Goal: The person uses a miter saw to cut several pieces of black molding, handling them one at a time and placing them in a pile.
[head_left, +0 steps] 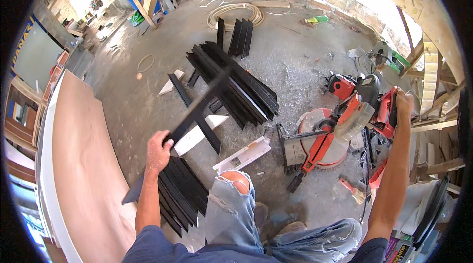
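Note:
My left hand (157,153) is closed round a long black strip (194,111), which slants up from beside my left forearm toward a stack of similar black strips (231,83). On the right, my right hand (405,102) is wrapped round the red-and-black handle of a miter saw (320,150). The saw stands on the floor with its head raised to the right of its round base. A second pile of black strips (180,189) lies by my left knee, partly behind my left forearm.
A white plastic tray (244,154) and white board offcuts (197,135) lie between the strips. A paintbrush (353,190) rests right of my knees. Farther off are a coiled hose (235,16) and a green-and-black power tool (389,57). A large wooden panel (81,164) runs along the left.

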A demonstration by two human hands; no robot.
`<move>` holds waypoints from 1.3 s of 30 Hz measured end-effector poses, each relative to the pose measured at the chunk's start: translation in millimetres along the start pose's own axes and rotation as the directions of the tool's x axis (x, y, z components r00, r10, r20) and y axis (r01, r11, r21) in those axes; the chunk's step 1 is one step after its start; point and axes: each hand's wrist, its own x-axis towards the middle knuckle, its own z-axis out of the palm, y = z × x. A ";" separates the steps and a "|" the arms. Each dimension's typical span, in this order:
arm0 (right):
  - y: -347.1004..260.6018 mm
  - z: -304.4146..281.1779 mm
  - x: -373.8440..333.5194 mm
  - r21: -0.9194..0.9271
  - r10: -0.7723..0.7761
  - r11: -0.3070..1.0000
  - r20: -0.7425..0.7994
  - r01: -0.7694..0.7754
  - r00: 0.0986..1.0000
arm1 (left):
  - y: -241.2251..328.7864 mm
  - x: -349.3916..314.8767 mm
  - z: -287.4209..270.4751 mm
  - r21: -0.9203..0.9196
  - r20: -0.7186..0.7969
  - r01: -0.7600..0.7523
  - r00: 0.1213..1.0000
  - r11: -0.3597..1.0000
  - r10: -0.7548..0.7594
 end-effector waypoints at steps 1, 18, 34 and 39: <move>26.3 -0.4 28.7 -0.063 -0.132 0.990 -0.039 0.130 0.990 | 6.1 4.1 -0.7 -0.033 -0.069 0.041 0.997 0.999 -0.043; -23.9 -14.1 -13.8 0.047 0.137 0.989 0.105 -0.143 0.985 | 108.1 43.5 -51.0 -0.337 -0.688 -0.124 0.709 0.933 -0.154; -46.4 -11.6 -34.2 0.088 0.083 0.992 0.048 -0.087 0.995 | -150.4 115.7 161.2 -0.528 -0.443 0.300 0.701 0.795 -0.559; -14.8 -13.2 3.3 -0.008 0.056 0.998 0.007 -0.056 0.998 | -190.8 97.9 227.7 -0.539 -0.357 0.447 0.647 0.714 -0.674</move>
